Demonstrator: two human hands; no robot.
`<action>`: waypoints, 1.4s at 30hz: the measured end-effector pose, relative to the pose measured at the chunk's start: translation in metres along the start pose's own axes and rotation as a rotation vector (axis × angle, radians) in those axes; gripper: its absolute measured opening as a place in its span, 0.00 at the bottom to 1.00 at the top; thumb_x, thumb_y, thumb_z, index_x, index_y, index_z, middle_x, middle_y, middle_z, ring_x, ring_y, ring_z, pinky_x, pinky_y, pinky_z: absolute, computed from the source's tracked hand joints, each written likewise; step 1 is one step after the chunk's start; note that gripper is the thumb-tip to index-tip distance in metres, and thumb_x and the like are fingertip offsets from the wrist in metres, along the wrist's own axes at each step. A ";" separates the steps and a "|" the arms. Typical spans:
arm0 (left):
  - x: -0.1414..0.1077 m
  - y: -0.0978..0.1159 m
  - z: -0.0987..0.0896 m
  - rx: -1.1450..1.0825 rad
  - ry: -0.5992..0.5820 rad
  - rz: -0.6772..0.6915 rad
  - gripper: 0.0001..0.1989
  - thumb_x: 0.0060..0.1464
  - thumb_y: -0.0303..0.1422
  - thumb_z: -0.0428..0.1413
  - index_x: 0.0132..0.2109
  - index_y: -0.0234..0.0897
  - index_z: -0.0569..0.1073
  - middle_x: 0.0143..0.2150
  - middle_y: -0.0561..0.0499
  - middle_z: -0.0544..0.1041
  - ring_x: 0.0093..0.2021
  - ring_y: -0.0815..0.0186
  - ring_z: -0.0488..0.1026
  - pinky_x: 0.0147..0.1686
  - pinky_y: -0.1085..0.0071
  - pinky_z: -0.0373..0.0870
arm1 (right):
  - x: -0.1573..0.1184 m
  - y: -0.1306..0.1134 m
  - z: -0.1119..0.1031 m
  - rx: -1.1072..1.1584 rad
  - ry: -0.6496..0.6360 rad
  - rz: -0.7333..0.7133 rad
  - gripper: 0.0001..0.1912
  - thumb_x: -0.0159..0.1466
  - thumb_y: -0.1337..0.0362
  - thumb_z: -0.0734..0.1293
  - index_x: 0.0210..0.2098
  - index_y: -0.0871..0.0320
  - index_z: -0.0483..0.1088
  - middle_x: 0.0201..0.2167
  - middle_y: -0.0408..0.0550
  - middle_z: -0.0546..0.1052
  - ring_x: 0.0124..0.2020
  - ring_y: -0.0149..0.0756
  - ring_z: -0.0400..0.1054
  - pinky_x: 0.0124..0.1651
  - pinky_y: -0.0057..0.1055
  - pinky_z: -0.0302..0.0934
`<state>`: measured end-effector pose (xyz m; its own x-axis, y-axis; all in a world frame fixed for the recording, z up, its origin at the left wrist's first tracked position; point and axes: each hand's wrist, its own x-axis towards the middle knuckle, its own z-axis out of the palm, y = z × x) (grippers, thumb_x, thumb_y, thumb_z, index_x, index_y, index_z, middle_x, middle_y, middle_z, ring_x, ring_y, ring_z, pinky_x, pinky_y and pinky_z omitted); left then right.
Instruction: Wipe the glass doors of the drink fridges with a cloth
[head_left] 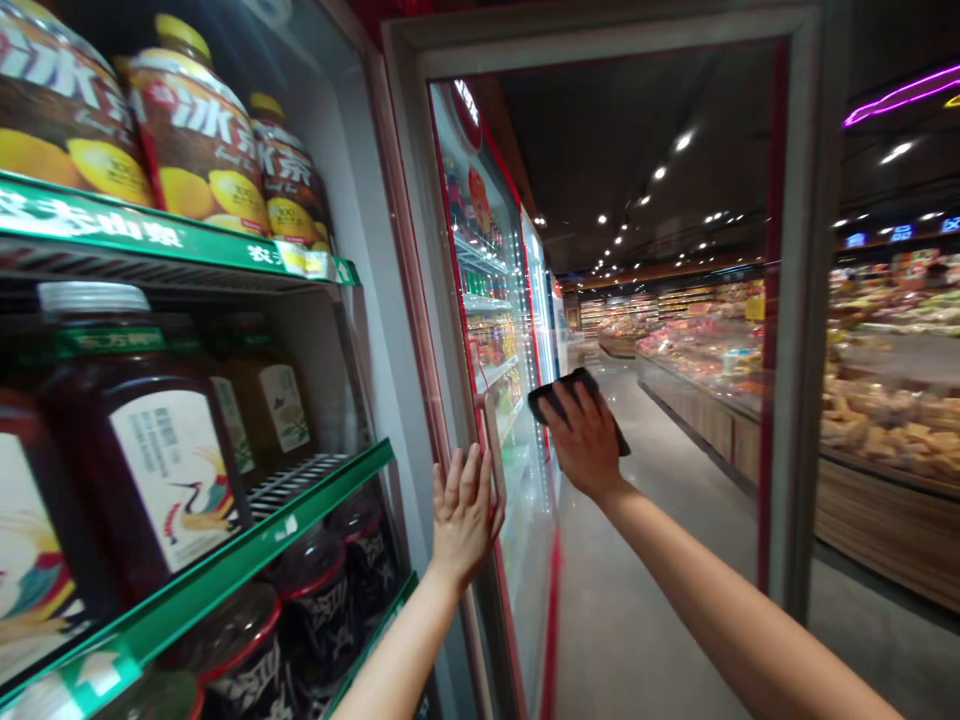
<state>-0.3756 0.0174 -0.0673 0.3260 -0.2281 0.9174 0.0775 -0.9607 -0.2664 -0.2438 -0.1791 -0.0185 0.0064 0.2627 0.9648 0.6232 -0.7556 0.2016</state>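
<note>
A glass fridge door [795,300] stands swung open, its grey frame running round the pane. My right hand [581,440] presses a dark cloth [619,432] against the glass, fingers spread over it. Lower and to the left, my left hand [463,510] lies on the door frame's inner edge beside the handle [491,450]; its fingers are extended and nothing is held in them.
At the left, green-edged shelves [247,550] hold lemon tea bottles [199,140], a large dark bottle [172,440] and dark red-rimmed bottles [322,590]. Through the glass show more fridges [487,300], an aisle floor [630,560] and wood-sided produce stands [885,510].
</note>
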 end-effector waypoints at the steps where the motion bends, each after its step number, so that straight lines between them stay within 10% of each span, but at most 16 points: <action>1: 0.002 0.000 -0.001 -0.002 0.004 -0.006 0.39 0.63 0.36 0.55 0.75 0.35 0.47 0.71 0.39 0.63 0.76 0.53 0.44 0.74 0.46 0.39 | -0.008 -0.005 -0.002 0.033 -0.060 -0.156 0.26 0.68 0.69 0.63 0.65 0.47 0.65 0.69 0.46 0.64 0.73 0.47 0.48 0.72 0.53 0.44; 5: 0.003 -0.003 -0.004 -0.001 0.019 -0.010 0.39 0.63 0.36 0.55 0.75 0.36 0.46 0.71 0.39 0.62 0.76 0.52 0.46 0.74 0.47 0.40 | -0.027 0.003 -0.016 0.156 -0.183 -0.646 0.27 0.68 0.70 0.61 0.65 0.47 0.64 0.69 0.39 0.65 0.71 0.37 0.52 0.74 0.47 0.42; 13: -0.006 -0.011 -0.006 0.042 0.017 -0.020 0.40 0.63 0.38 0.55 0.75 0.36 0.46 0.71 0.39 0.63 0.75 0.51 0.48 0.74 0.47 0.41 | 0.044 -0.012 -0.009 0.119 -0.046 -0.288 0.27 0.67 0.70 0.64 0.65 0.52 0.66 0.70 0.48 0.63 0.73 0.46 0.49 0.73 0.52 0.39; 19: -0.012 -0.012 -0.014 0.058 -0.018 -0.019 0.38 0.64 0.37 0.53 0.75 0.36 0.46 0.71 0.39 0.63 0.75 0.52 0.50 0.73 0.48 0.44 | 0.002 -0.028 -0.003 0.214 -0.108 -0.747 0.21 0.70 0.68 0.61 0.61 0.54 0.69 0.67 0.44 0.68 0.69 0.40 0.56 0.73 0.50 0.45; 26: -0.017 -0.013 -0.013 0.047 -0.057 -0.014 0.39 0.63 0.37 0.54 0.75 0.34 0.46 0.71 0.37 0.62 0.75 0.50 0.49 0.73 0.46 0.43 | 0.043 -0.040 0.002 0.171 -0.025 -0.407 0.21 0.69 0.69 0.63 0.61 0.55 0.69 0.64 0.49 0.71 0.69 0.45 0.56 0.73 0.54 0.40; 33: -0.022 -0.012 -0.022 0.053 -0.063 -0.045 0.40 0.64 0.36 0.53 0.75 0.34 0.44 0.71 0.38 0.63 0.75 0.52 0.50 0.73 0.49 0.43 | -0.007 -0.036 -0.002 0.263 -0.030 -0.784 0.14 0.71 0.68 0.63 0.53 0.53 0.74 0.58 0.44 0.76 0.63 0.38 0.63 0.64 0.42 0.57; 37: -0.024 -0.016 -0.030 0.080 -0.059 -0.117 0.40 0.63 0.36 0.53 0.75 0.34 0.43 0.71 0.37 0.62 0.74 0.51 0.51 0.73 0.48 0.44 | 0.008 -0.041 -0.001 0.267 0.022 -0.560 0.20 0.70 0.68 0.64 0.60 0.49 0.70 0.61 0.45 0.74 0.65 0.40 0.61 0.63 0.42 0.56; 42: -0.028 -0.022 -0.036 0.091 -0.053 -0.155 0.41 0.63 0.35 0.54 0.75 0.36 0.43 0.72 0.38 0.61 0.74 0.50 0.53 0.73 0.47 0.45 | 0.048 -0.055 0.007 0.290 -0.069 -0.745 0.26 0.70 0.69 0.61 0.67 0.50 0.62 0.67 0.44 0.67 0.69 0.40 0.57 0.68 0.45 0.51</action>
<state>-0.4204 0.0388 -0.0762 0.3521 -0.0676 0.9335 0.2148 -0.9649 -0.1509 -0.2724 -0.1212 0.0155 -0.4493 0.6802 0.5791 0.6610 -0.1830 0.7278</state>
